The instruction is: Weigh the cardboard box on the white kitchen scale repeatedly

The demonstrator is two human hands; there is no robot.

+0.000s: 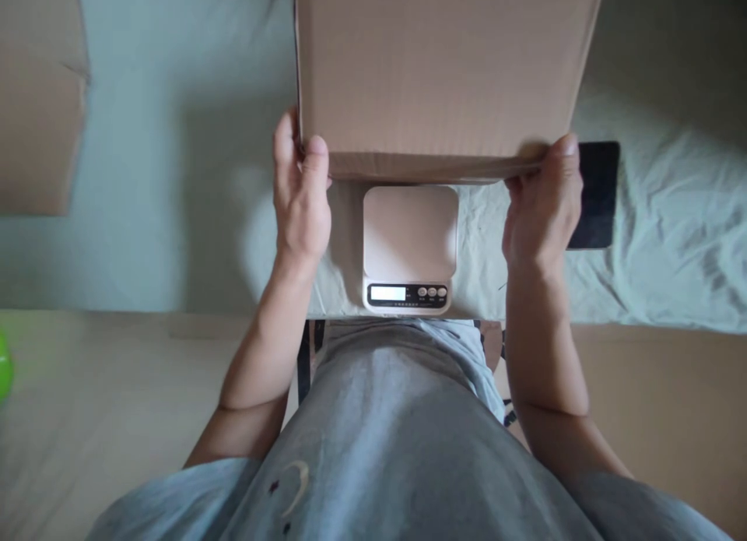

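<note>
A large brown cardboard box (443, 66) is held up in front of me, its upper part cut off by the top of the view. My left hand (303, 194) grips its near left corner, thumb on the face and fingers behind. At the near right corner, my right hand (545, 198) pinches the edge in the same way. Just below the box's near edge lies a white digital kitchen scale (410, 233) with a lit display and several buttons. Nothing rests on the visible part of its plate.
A black flat object, like a phone (598, 194), lies on the pale green cloth (671, 276) right of my right hand. At the far left is another piece of cardboard (38, 136). Something bright green (5, 366) shows at the left edge, below the table's front edge.
</note>
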